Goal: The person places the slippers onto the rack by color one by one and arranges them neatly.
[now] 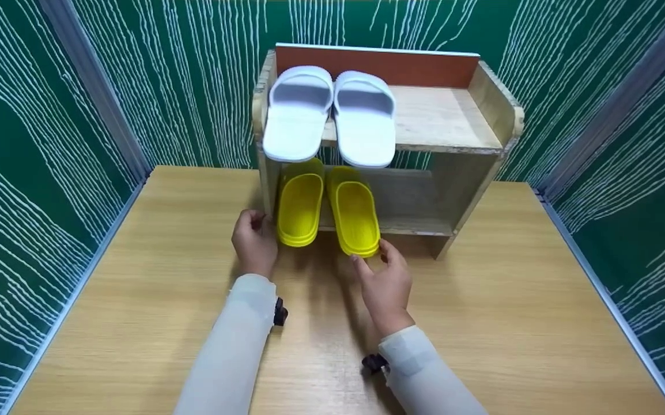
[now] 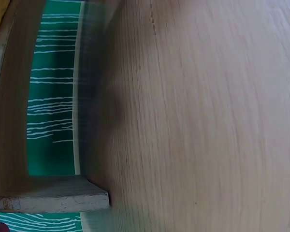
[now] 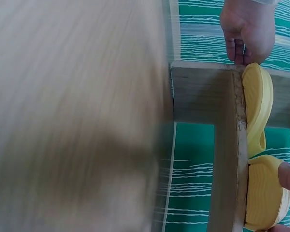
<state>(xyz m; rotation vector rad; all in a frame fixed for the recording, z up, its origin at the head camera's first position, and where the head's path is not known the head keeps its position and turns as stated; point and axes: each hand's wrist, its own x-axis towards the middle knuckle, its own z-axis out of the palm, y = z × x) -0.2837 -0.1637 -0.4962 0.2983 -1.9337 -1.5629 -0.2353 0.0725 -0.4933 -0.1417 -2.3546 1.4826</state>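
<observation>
My right hand [image 1: 387, 288] pinches the heel end of the right yellow slipper [image 1: 356, 216], thumb on its near edge and fingers at its right side. That slipper lies on the lower shelf of a wooden shoe rack [image 1: 485, 106], heel jutting past the front edge. Beside it, the left yellow slipper [image 1: 299, 210] also points inward. My left hand [image 1: 254, 242] is at the rack's left side panel, its loosely bent fingers touching the outer face. In the right wrist view, the left hand [image 3: 251, 31] shows with its fingertips right at that panel.
Two white slippers [image 1: 301, 124] stand side by side on the upper shelf, heels over its front edge. The rack stands on a wood-grain table [image 1: 182, 230]. Green walls with white wavy lines [image 1: 206, 75] enclose the table at the back and sides.
</observation>
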